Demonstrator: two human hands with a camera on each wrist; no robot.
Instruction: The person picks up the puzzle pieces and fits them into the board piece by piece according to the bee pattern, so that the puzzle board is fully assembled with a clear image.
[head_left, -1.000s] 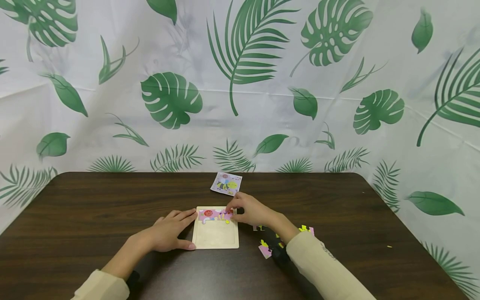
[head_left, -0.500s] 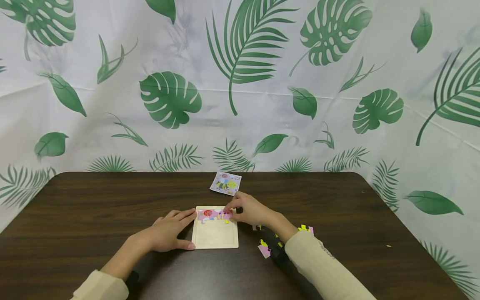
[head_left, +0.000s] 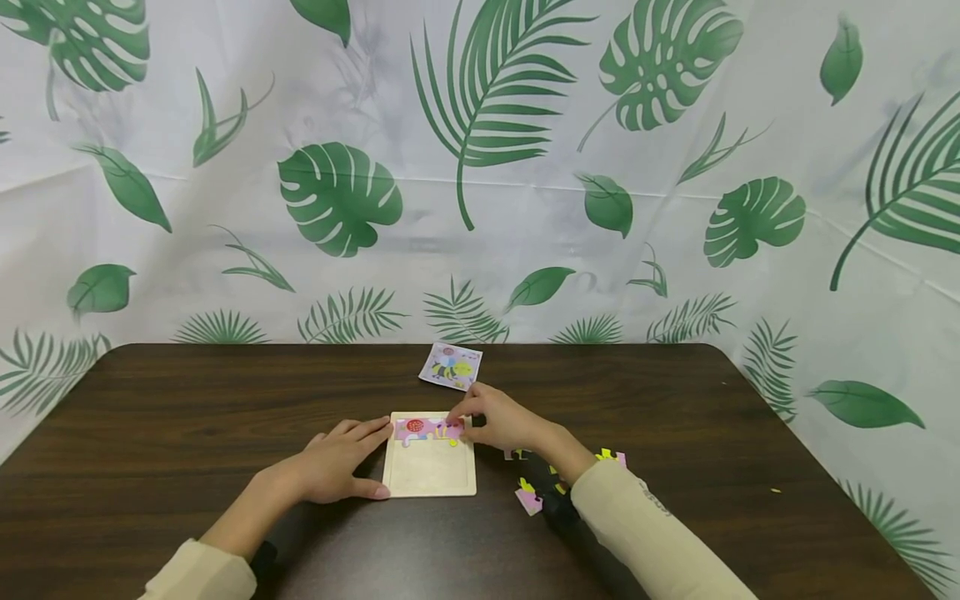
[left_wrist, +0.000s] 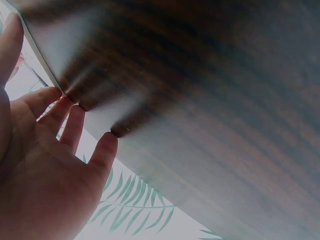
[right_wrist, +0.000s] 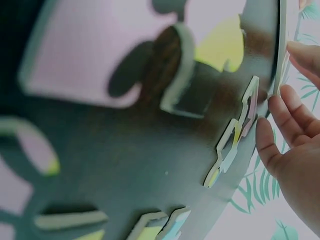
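Tray: pale square tray (head_left: 429, 475) on the counter (head_left: 225, 400), roughly square-on to the person; sides near equal, so no clear long axis.
Pieces in tray: row of puzzle pieces (head_left: 415, 426) along the tray's far inside edge. Long axis side to side; knobs point to the near side. Near part of the tray bare.
Left hand: left hand (head_left: 337, 458) at the tray's left edge, fingers extended, thumb apart at the near corner; steadies by touch, no grip.
Right hand: right hand (head_left: 506, 421) over the tray's far right corner, fingers bent, thumb a little apart, tips at the row's right end. Pinching or only pressing: cannot tell.
Loose pieces: loose pieces (head_left: 529, 500) right of the tray, some partly under the forearm.
Card: bee picture card (head_left: 450, 367) beyond the tray.
Risks: sideways push could lift or unseat the row's end; a dropping sleeve could scatter loose pieces; slack left fingers might let the tray skid.
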